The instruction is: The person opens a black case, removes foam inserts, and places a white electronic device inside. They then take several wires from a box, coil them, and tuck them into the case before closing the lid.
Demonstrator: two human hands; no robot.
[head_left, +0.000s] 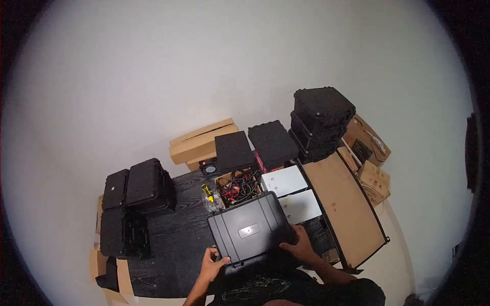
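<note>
A black hard plastic case (229,229) with a small silver label on its lid is held close to my body, over the table's front part. My left hand (210,264) grips its near left corner, thumb on the top edge and fingers at the side. At the near right side, my right hand (300,246) holds the case with the thumb on the lid; its other fingers are partly hidden. The lid looks closed. Just beyond the case lie a box of tangled cables (239,186), a yellow-handled tool (207,193) and white boxes (285,180).
Several black cases (148,183) stand on the left of the dark table (178,245). More are stacked (321,117) at the back right. Cardboard boxes (201,143) lie along the wall. A brown board-like panel (344,204) with black edges borders the right side.
</note>
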